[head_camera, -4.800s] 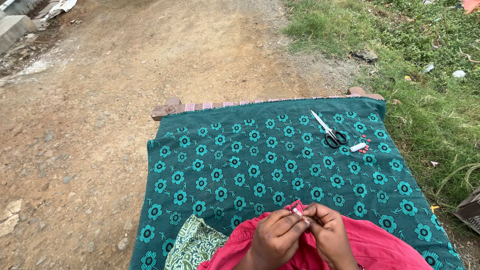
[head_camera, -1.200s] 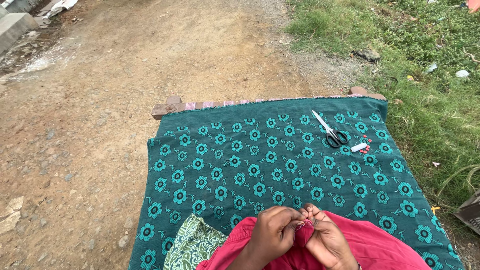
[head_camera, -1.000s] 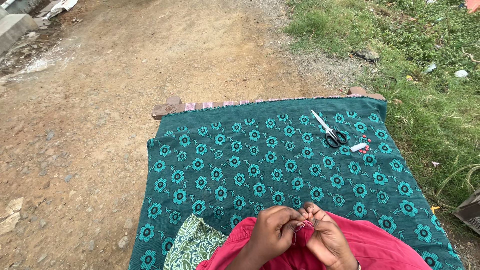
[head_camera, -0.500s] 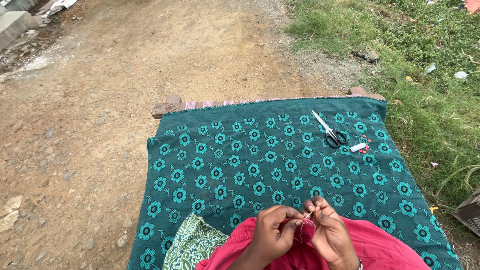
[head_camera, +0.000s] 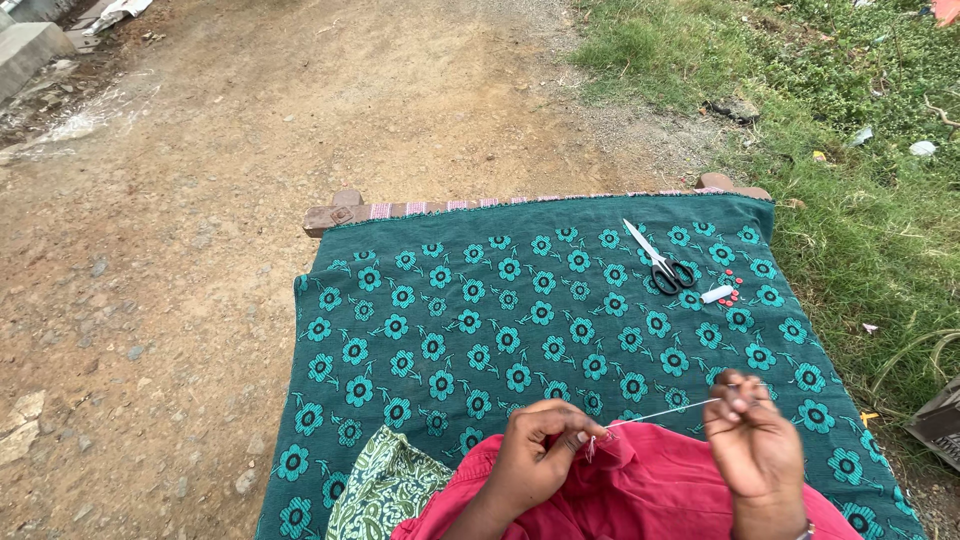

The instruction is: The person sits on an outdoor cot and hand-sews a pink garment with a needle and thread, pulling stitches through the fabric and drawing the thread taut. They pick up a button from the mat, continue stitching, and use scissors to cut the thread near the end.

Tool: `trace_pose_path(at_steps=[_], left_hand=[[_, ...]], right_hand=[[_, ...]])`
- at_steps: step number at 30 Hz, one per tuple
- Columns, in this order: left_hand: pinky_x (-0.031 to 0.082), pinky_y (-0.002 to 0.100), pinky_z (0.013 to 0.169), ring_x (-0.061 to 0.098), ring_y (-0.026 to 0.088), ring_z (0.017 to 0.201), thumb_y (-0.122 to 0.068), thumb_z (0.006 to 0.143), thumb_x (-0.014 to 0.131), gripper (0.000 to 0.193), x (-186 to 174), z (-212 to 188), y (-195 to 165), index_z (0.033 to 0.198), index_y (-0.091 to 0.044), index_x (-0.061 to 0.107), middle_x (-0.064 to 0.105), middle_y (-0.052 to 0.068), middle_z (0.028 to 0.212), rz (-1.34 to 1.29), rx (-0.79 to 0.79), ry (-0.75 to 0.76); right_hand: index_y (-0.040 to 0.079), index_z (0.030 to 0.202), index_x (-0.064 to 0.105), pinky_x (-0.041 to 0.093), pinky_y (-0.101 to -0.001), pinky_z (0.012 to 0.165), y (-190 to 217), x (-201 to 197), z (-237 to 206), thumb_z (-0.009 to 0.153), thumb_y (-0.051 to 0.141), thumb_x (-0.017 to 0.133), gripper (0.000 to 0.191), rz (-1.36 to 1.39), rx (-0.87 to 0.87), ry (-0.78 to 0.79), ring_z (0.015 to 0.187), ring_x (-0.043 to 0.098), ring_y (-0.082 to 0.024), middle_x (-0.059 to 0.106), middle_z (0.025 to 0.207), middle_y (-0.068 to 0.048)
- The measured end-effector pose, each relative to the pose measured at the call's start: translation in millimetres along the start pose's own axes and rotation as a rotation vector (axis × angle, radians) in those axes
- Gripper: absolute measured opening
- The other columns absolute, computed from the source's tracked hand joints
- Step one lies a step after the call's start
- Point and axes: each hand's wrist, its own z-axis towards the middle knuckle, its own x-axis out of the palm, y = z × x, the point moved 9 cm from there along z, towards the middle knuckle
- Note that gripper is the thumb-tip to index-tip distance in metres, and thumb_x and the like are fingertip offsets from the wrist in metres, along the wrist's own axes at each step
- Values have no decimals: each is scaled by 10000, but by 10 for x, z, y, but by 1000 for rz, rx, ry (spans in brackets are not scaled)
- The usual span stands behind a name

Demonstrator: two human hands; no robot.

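My left hand [head_camera: 540,455] pinches a fold of red cloth [head_camera: 650,495] lying in my lap at the bottom of the view. My right hand [head_camera: 755,445] is raised to the right of it, fingers pinched on a needle too small to make out, with a white thread [head_camera: 660,413] stretched taut from it back to the cloth. Both hands rest over a green blanket with blue flower print [head_camera: 480,330] spread on a cot.
Scissors with black handles [head_camera: 658,260], a small white spool [head_camera: 716,294] and several red buttons [head_camera: 730,290] lie at the blanket's far right. A green patterned cloth [head_camera: 380,495] sits left of the red one. The cot's wooden end [head_camera: 335,212], a dirt path and grass on the right surround it.
My right hand has moved away to the right and up from the left hand, drawing the white thread out taut. The left hand stays on the red cloth.
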Motion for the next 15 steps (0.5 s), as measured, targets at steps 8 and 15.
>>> trace_pose_path(at_steps=[8, 15], left_hand=[[547, 247, 776, 676, 118, 833, 41, 936, 653, 137, -216, 25, 34, 1005, 5, 766, 700, 66, 911, -34, -7, -101], [527, 244, 736, 658, 106, 802, 61, 906, 677, 164, -222, 43, -16, 1032, 2, 763, 696, 55, 886, 41, -31, -72]], right_hand=[[51, 976, 551, 427, -291, 810, 1068, 25, -3, 951, -101, 490, 166, -160, -303, 41, 848, 501, -151, 528, 987, -81], [79, 1031, 589, 414, -301, 794, 1282, -65, -53, 1119, -87, 506, 206, -356, -396, -80, 823, 504, -140, 561, 989, -71]])
